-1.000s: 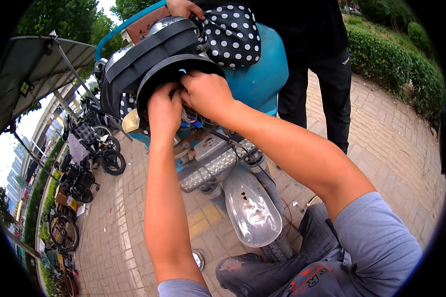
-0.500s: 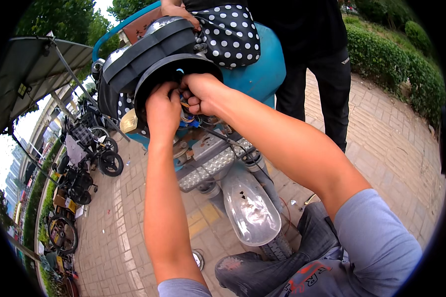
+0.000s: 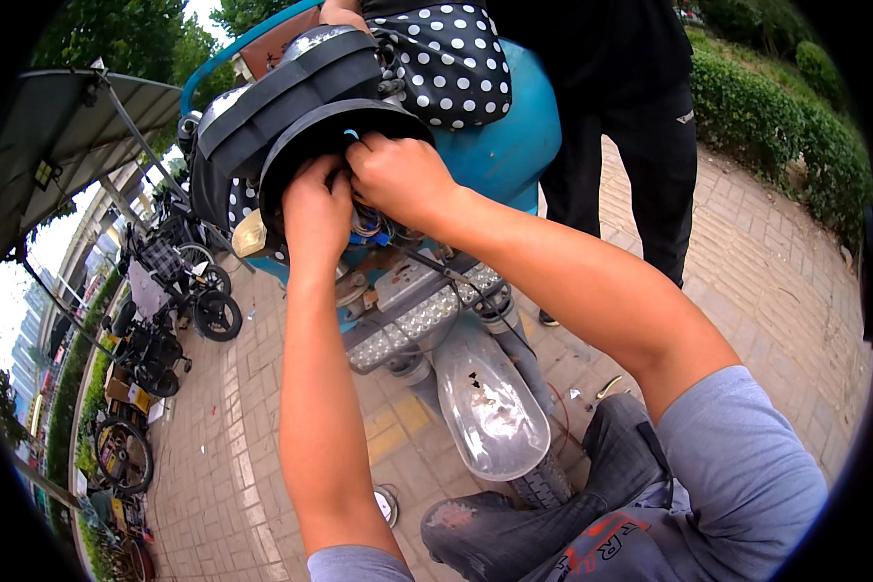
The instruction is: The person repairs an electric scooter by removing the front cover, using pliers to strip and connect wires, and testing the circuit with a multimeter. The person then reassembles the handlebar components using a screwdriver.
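Both my hands reach into a round black headlamp housing [image 3: 286, 141] on the front of a teal scooter [image 3: 533, 145]. My left hand [image 3: 315, 209] is at the opening's left, fingers curled inside with their tips hidden. Beside it on the right, my right hand [image 3: 403, 179] has closed fingers, their grip hard to make out, just below a small blue curved piece [image 3: 351, 133]. Coloured wires and a blue connector [image 3: 373, 233] hang below my right hand. Under them are a lamp bar [image 3: 412, 325] and a clear front mudguard [image 3: 485, 398].
A person in dark trousers [image 3: 655, 184] stands beside the scooter. Another person's hand [image 3: 339, 15] is behind a polka-dot cover [image 3: 441, 68]. Parked bikes [image 3: 213, 310], a metal canopy [image 3: 58, 126] and boxes line the left; a hedge [image 3: 766, 116] borders the right pavement [image 3: 766, 301].
My right hand's fingers spread downward over the wires, then drew back up beside my left hand. The other person's hand at the top has shifted and is now mostly hidden behind the housing and cover.
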Motion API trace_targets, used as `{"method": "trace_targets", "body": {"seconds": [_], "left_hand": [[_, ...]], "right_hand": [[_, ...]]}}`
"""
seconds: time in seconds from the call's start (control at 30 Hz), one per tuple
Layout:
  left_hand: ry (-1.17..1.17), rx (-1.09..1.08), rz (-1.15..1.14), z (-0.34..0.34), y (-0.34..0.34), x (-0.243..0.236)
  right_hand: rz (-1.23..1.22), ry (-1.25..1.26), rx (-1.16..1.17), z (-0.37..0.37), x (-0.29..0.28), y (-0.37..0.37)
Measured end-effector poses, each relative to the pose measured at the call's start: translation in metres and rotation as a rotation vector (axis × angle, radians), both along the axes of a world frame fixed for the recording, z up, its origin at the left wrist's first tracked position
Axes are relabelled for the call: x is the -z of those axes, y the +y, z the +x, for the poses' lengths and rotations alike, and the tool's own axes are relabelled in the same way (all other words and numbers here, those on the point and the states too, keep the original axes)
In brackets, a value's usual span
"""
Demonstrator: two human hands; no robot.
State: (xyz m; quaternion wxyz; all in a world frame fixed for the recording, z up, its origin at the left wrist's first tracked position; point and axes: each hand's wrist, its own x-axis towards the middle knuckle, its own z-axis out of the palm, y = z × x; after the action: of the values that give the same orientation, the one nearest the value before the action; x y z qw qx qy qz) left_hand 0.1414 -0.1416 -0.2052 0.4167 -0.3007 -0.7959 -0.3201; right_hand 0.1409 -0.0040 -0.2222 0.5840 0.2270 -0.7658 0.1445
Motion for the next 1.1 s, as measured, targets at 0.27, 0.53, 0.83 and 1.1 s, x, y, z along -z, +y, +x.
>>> {"method": "trace_targets", "body": {"seconds": [0.27, 0.53, 0.83, 1.1], "left_hand": [[-0.104, -0.006, 0.059, -0.002, -0.002, -0.002], [-0.283, 0.075, -0.028, -0.003, -0.004, -0.009], [-0.204, -0.012, -0.005, -0.001, 0.007, -0.009], [-0.200, -0.044, 0.038, 0.001, 0.004, -0.008]], "right_hand": [[-0.418, -0.383, -0.177, -0.007, -0.003, -0.010], [-1.094, -0.804, -0.501, -0.012, -0.019, -0.020], [-1.163, -0.785, -0.560, -0.011, -0.025, -0.020], [-1.216, -1.232, -0.955, 0.061, -0.017, 0.015]]}}
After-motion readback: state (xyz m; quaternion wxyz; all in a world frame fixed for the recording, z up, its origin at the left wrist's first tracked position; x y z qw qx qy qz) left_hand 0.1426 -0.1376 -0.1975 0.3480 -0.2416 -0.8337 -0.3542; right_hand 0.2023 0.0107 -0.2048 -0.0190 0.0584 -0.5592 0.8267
